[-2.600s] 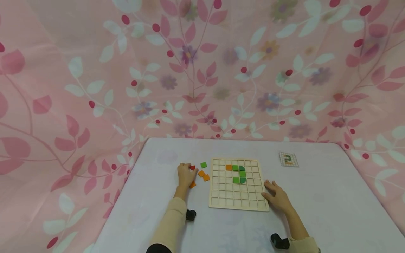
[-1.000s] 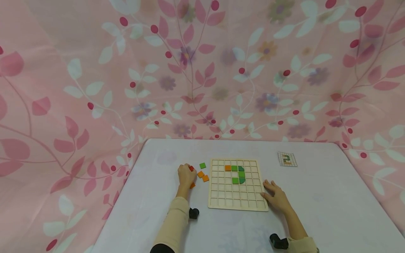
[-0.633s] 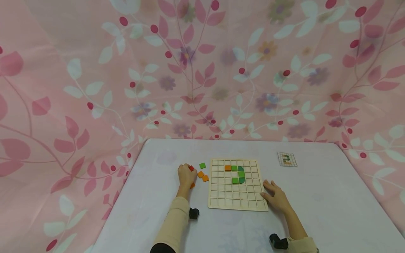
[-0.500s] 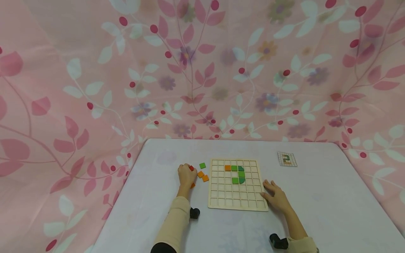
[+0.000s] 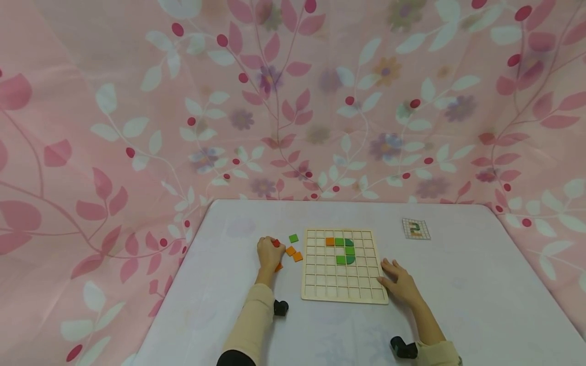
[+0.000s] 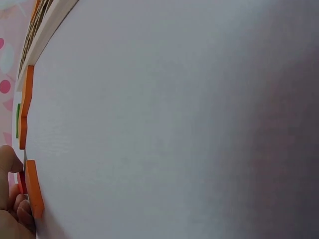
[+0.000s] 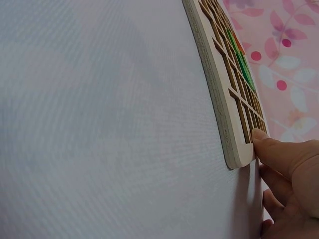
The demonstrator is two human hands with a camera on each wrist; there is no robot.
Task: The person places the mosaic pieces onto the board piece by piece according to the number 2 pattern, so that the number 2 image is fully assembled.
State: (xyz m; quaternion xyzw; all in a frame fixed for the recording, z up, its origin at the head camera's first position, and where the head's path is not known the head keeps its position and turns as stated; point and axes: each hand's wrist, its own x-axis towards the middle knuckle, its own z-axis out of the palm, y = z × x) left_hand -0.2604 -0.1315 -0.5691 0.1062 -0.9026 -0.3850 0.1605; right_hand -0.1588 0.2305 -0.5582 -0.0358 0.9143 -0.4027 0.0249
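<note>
Over the loose tiles left of the board, my left hand pinches a red tile between thumb and curled fingers. The left wrist view shows an orange tile close beside those fingers. A wooden grid board lies flat at the middle of the table. In its upper cells sit an orange tile, several green square tiles and dark green rounded tiles. My right hand rests at the board's right edge. Its thumb touches the rim near a corner, with the other fingers loosely bent beside it.
Two orange tiles and a green tile lie between the left hand and the board. At the back right is a small pattern card with a gridded "2". A floral curtain hangs behind the table.
My left hand has turned slightly and its fingers have drawn in around the red tile, which has shifted a little. The right hand and board tiles stay as they were.
</note>
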